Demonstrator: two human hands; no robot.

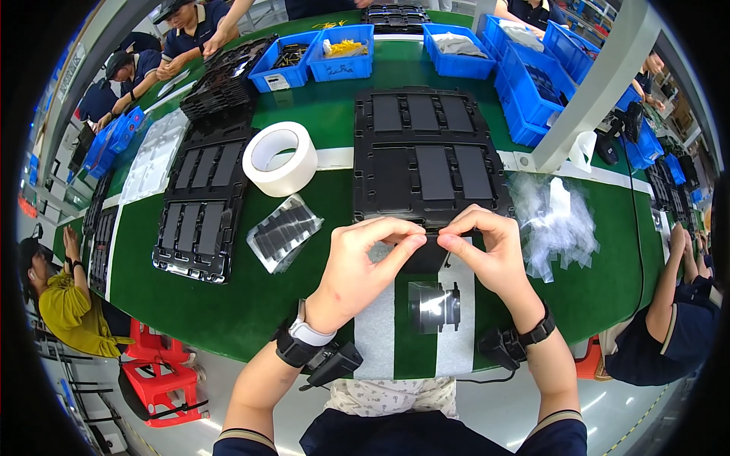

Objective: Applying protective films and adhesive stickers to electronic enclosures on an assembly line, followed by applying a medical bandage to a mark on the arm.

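Both hands meet at the middle of the table, in front of a black tray (384,182) with dark flat panels in its slots. My left hand (361,262) pinches the upper left edge of a thin dark rectangular panel (423,258). Closed in a pinch at the panel's upper right edge is my right hand (490,251). The panel hangs below the fingertips, partly hidden by the hands. Just nearer to me, a clear film piece with dark strips (435,308) lies over the green surface and a pale strip.
To the left are a white tape roll (280,159), a pack of black strips in clear film (284,233) and another panel tray (199,205). Crumpled clear films (553,228) lie right. Blue bins (341,53) line the back; a grey post (589,95) rises at right. Co-workers sit around.
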